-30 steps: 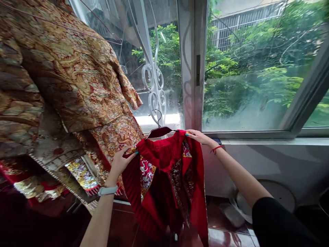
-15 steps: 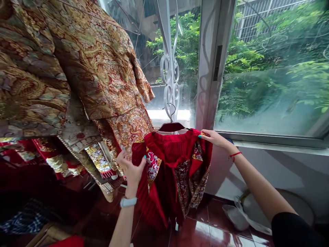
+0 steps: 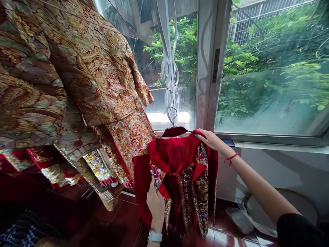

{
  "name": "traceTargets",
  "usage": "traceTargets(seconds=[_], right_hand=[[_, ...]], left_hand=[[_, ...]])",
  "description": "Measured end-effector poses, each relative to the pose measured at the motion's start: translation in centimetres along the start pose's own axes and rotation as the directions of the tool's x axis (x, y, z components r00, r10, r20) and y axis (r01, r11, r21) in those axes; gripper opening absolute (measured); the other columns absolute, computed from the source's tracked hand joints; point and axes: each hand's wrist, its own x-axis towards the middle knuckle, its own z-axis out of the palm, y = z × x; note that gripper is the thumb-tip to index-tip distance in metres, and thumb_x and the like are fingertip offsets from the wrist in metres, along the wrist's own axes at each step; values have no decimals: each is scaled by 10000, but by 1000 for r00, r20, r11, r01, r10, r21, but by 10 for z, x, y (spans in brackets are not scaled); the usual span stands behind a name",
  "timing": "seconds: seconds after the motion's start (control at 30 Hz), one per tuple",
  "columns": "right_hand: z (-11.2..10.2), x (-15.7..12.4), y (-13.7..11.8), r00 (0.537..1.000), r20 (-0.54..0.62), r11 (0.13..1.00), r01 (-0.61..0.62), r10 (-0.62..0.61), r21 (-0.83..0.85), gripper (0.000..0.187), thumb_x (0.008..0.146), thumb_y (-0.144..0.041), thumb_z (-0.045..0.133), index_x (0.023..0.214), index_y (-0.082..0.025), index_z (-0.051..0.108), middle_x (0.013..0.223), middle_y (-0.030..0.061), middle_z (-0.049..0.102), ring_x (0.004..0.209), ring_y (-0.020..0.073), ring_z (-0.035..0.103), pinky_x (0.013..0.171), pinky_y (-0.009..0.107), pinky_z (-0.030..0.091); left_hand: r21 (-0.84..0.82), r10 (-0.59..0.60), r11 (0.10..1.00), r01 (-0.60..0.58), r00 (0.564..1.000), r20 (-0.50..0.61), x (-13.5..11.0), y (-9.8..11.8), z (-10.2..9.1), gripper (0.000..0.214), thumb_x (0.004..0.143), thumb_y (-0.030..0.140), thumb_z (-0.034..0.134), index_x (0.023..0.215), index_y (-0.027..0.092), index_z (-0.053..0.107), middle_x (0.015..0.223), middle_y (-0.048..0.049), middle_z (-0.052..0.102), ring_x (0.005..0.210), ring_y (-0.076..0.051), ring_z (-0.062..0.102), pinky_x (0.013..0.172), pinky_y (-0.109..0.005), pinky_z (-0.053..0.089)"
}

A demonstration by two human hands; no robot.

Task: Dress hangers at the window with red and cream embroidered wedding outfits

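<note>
**Likely soft, layered and loose: best taken by the gathered top**

To the left, from near to far, gold brocade garments point(image 3: 100, 72), hanging close beside the red garment point(image 3: 141, 185) in the middle of the scene. Upright on its hanger, wide at the hem, pleated, with folds falling free. Judging by the stacked cloth and dense ornament, probably of fair weight for its bulk, limp, and apt to swing or sag to one side if lifted from a single corner. Low down, embroidered panels point(image 3: 202, 200), glinting and overlapping. Likely stiffer and rougher than the plain cloth, with stitching prone to snag; handle flat, without dragging or pulling at loose edges. Across the top, a gathered red edge point(image 3: 159, 161), ruched and thick. Seemingly the soundest hold, best taken at both ends to share the load. Above that, a dark hanger point(image 3: 175, 131), probably smooth and rigid; support for its hook hard to make out. At the top right corner, right hand point(image 3: 209, 140), with grip clamped on the cloth beside the hanger's end. Lower left, left hand point(image 3: 155, 206), one finger raised against an embroidered panel; whether pinching or merely touching, impossible to tell.
</note>
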Motion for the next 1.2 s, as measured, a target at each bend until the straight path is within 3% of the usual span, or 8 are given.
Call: traceTargets(seconds=[0.2, 0.43, 0.57, 0.63, 0.77, 0.9, 1.0, 1.2], right_hand=[[-2, -2, -3, 996, -61, 994, 71, -65, 86, 323, 977, -417, 382, 1035, -213, 625, 940, 95, 699, 831, 250, 629, 720, 319, 448], [-1, 3, -1, 962, -272, 974, 76, -16, 212, 451, 971, -540, 372, 797, -185, 588, 600, -14, 530, 544, 128, 459, 552, 249, 382], [-36, 27, -11, 830, -537, 897, 110, 154, 427, 475, 964, -604, 320, 775, -217, 519, 616, -6, 567, 511, 125, 515, 543, 262, 453], [-51, 32, -23, 830, -550, 920, 139, 94, 368, 441, 994, -545, 299, 820, -220, 542, 665, 15, 618, 563, 139, 575, 592, 291, 504], [-27, -3, -40, 907, -224, 920, 298, -356, -256, 149, 941, -356, 556, 999, -256, 651, 1142, 67, 686, 1113, 255, 588, 1010, 524, 441], [31, -48, -29, 939, -14, 760, 270, -344, -591, 185, 828, -165, 682, 994, -245, 675, 1516, 69, 424, 1423, 390, 269, 1110, 759, 110], [35, -45, -18, 949, -110, 838, 202, -296, -506, 127, 889, -177, 587, 816, -204, 687, 1471, 75, 473, 1414, 401, 288, 1106, 748, 210], [-40, 9, -10, 876, -422, 970, 239, -236, -46, 204, 930, -201, 495, 867, -193, 689, 1206, 109, 603, 1074, 222, 627, 906, 405, 565]], left_hand=[[143, 295, 953, -266, 921, -254, 30, 57, -1, 511, 833, 328, 584, 1303, 163, 471, 1149, -192, 511, 1099, -354, 517, 972, -571, 414], [145, 548, 837, -528, 800, -245, 151, 134, -17, 530, 867, 336, 593, 1340, 134, 461, 1263, -189, 505, 1207, -345, 463, 1032, -510, 373], [165, 654, 750, -640, 756, -38, 200, 137, -15, 451, 976, 251, 370, 1418, 193, 441, 1039, -121, 631, 887, -253, 600, 826, -368, 453], [187, 686, 708, -681, 726, 46, 209, 133, -14, 457, 985, 206, 310, 1414, 209, 466, 960, -102, 647, 764, -227, 600, 728, -324, 439], [173, 693, 705, -688, 720, 38, 212, 129, -19, 442, 990, 291, 362, 1411, 208, 468, 1017, -96, 680, 796, -233, 628, 706, -304, 430], [133, 677, 726, -674, 735, 28, 214, 130, -21, 467, 977, 420, 415, 1399, 232, 484, 1095, -88, 710, 819, -228, 666, 691, -284, 438], [94, 660, 746, -659, 751, 26, 217, 129, -18, 433, 972, 418, 433, 1359, 251, 534, 1130, -85, 723, 850, -229, 692, 679, -272, 448], [-3, 614, 788, -615, 787, 51, 220, 131, -12, 413, 938, 366, 519, 1333, 257, 570, 1085, -80, 752, 860, -235, 711, 675, -266, 471]])
